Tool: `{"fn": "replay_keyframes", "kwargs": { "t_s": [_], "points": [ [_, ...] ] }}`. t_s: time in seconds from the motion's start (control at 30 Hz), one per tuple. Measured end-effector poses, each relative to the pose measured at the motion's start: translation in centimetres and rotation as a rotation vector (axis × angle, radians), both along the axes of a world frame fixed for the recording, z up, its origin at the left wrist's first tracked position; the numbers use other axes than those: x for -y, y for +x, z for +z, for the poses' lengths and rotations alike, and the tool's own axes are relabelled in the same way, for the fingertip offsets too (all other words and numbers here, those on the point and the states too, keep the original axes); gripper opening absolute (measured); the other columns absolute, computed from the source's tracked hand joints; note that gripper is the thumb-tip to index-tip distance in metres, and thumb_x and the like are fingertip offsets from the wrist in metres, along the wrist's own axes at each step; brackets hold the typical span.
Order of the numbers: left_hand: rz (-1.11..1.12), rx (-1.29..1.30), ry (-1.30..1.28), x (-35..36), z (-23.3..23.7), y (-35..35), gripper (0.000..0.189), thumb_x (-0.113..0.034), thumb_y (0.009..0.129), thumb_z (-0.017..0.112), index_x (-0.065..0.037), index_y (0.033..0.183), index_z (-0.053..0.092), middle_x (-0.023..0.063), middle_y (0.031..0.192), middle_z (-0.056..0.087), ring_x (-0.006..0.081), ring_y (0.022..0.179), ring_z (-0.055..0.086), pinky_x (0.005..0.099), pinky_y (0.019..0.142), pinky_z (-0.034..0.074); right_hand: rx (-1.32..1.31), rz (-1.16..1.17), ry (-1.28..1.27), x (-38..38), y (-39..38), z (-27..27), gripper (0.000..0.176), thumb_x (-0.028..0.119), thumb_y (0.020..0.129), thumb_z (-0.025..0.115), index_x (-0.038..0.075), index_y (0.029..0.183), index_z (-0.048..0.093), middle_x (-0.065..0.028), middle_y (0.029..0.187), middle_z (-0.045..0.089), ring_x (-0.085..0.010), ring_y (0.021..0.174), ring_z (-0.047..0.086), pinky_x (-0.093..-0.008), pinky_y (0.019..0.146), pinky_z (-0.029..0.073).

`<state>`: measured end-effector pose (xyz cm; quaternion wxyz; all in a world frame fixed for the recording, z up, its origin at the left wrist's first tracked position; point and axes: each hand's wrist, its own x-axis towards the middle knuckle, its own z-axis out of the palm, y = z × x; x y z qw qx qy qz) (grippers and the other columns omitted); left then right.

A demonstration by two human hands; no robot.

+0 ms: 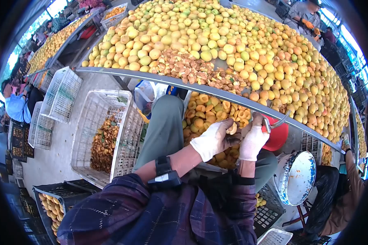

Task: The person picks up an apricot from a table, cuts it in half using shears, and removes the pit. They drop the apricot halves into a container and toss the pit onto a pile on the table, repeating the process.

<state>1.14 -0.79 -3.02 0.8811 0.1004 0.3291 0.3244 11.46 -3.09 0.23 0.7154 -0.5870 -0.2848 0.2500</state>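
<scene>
My left hand (212,141), in a white fingerless-looking glove with stained fingertips, pinches a cut apricot half (232,129). Close beside it, my gloved right hand (252,141) is closed around a tool with a red-edged handle and a curved metal end (279,121). Both hands are above a crate of apricot halves (200,109) between my knees. Just beyond them runs the metal edge of a table (159,78) heaped with whole apricots (216,30). A pile of brown pits (188,67) lies near that edge.
A white crate (79,139) with pits stands left of my leg. A red container (278,136) and a white-and-blue bucket (300,177) are at the right. Black crates (65,190) hold apricots at lower left. A co-worker's leg (325,196) is near the bucket.
</scene>
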Motion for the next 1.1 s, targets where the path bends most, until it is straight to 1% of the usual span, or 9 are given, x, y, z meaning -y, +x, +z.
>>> {"fn": "replay_keyframes", "kwargs": {
  "t_s": [0.17,0.23,0.33,0.43,0.5,0.53,0.6,0.77,1.1],
  "points": [
    [0.081,-0.034,-0.054,-0.3,-3.0,0.4,0.027,-0.028,0.1,0.041,-0.003,0.102,0.051,0.0143,0.098,0.059,0.0254,0.085,0.061,0.0408,0.074,0.055,-0.36,-0.086,0.204,0.0,-0.2,2.7,0.024,0.025,0.093,0.055,0.001,0.092,0.054,-0.0002,0.053,0.043,-0.0097,0.042,0.042,-0.0264,0.039,0.035],
    [0.073,0.086,-0.166,0.5,-2.4,1.2,0.026,-0.027,0.1,0.041,-0.003,0.107,0.049,0.0159,0.103,0.058,0.0274,0.093,0.06,0.0417,0.081,0.053,-0.339,-0.028,0.261,-0.1,-0.9,3.0,0.027,0.026,0.094,0.055,0.009,0.075,0.046,0.004,0.051,0.034,-0.0068,0.04,0.031,-0.0241,0.038,0.024],
    [0.145,0.138,-0.173,1.9,1.1,2.0,0.026,-0.027,0.1,0.041,-0.004,0.111,0.047,0.0135,0.104,0.057,0.0269,0.095,0.059,0.0431,0.084,0.05,-0.074,-0.161,0.208,-0.5,-1.2,1.6,0.028,0.023,0.094,0.052,0.004,0.074,0.049,0.0006,0.049,0.038,-0.0111,0.037,0.035,-0.027,0.037,0.029],
    [0.164,0.131,-0.064,3.0,-1.0,2.2,0.025,-0.03,0.099,0.043,-0.009,0.11,0.05,0.0085,0.101,0.057,0.022,0.093,0.058,0.0402,0.083,0.048,0.192,-0.257,0.239,-1.4,-0.7,-0.3,0.027,0.024,0.094,0.051,0.003,0.077,0.051,0.0006,0.049,0.039,-0.0108,0.037,0.036,-0.0266,0.037,0.03],
    [0.307,-0.269,0.84,4.1,-1.1,1.9,0.025,-0.032,0.099,0.044,-0.01,0.109,0.051,0.007,0.099,0.057,0.0208,0.089,0.056,0.0363,0.078,0.047,0.405,-0.343,0.272,-1.2,-0.6,-0.4,0.027,0.024,0.094,0.051,0.003,0.079,0.052,0.0012,0.05,0.039,-0.01,0.036,0.036,-0.0261,0.036,0.029],
    [0.308,-0.265,0.845,4.0,-1.1,2.1,0.025,-0.032,0.099,0.044,-0.01,0.109,0.051,0.007,0.099,0.057,0.0208,0.089,0.056,0.0363,0.078,0.047,0.152,-0.199,0.231,-0.7,-0.6,0.0,0.025,0.025,0.095,0.051,0.003,0.081,0.053,0.0024,0.05,0.038,-0.0086,0.037,0.035,-0.0251,0.036,0.028],
    [0.181,-0.074,-0.011,3.6,2.6,1.5,0.025,-0.034,0.098,0.045,-0.011,0.106,0.052,0.0052,0.093,0.056,0.0195,0.082,0.056,0.0345,0.071,0.046,-0.098,-0.054,0.186,0.3,-0.7,0.9,0.024,0.025,0.095,0.05,0.003,0.084,0.053,0.0037,0.05,0.037,-0.0073,0.037,0.034,-0.0241,0.036,0.027],
    [0.09,-0.003,0.061,3.6,2.7,0.6,0.02,-0.027,0.096,0.048,-0.012,0.109,0.05,0.0047,0.097,0.051,0.0164,0.076,0.053,0.0286,0.065,0.046,-0.613,0.165,0.371,0.8,0.9,0.0,0.027,0.03,0.097,0.051,0.003,0.097,0.053,0.0071,0.05,0.027,-0.0043,0.037,0.025,-0.0237,0.034,0.019],
    [0.179,0.009,-0.025,4.5,3.4,1.5,0.024,-0.036,0.096,0.044,-0.013,0.096,0.052,0.0002,0.072,0.051,0.0107,0.057,0.05,0.0247,0.046,0.04,-0.628,0.067,0.34,1.6,0.4,0.9,0.026,0.028,0.098,0.049,0.003,0.099,0.051,0.0078,0.049,0.022,-0.0043,0.036,0.02,-0.0236,0.034,0.018]
  ]
}}
